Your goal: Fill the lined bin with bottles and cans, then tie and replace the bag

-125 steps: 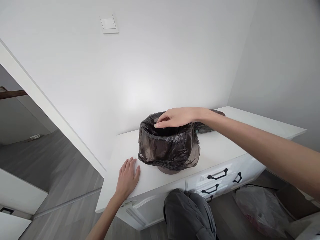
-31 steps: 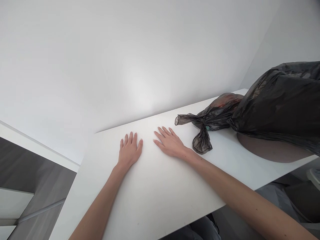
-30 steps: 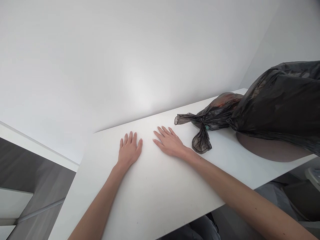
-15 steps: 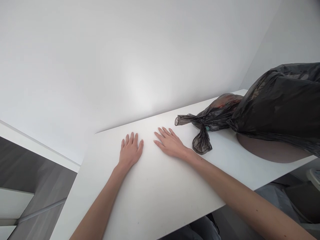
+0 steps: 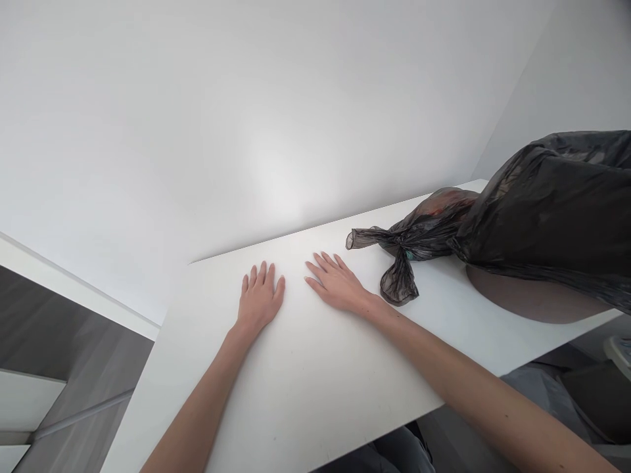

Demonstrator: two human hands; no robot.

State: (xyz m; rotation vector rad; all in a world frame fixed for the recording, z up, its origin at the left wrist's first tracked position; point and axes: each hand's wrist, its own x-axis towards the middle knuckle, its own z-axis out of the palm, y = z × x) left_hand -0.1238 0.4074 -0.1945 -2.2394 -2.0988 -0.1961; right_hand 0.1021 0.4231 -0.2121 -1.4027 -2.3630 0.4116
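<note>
Palm down on the white table [image 5: 296,374], my left hand [image 5: 259,297] lies flat with its fingers stretched out. My right hand [image 5: 336,282] rests flat a short way to its right, fingers spread and pointing up and left. Neither hand holds anything. Just right of my right hand is a black plastic bag [image 5: 428,226], tied in a knot with two loose ends. Something reddish shows through its thin film, but I cannot make out what. The bag and my right hand are close but look apart.
A larger black plastic bag [image 5: 562,210] stands at the right, over a round brownish surface [image 5: 532,295] on the table. A white wall [image 5: 246,118] runs along the table's back edge. At lower left are grey flooring [image 5: 93,368] and a white panel [image 5: 29,397].
The whole view has shifted very slightly. Both hands stay flat on the table, and the bags have not moved on it.
</note>
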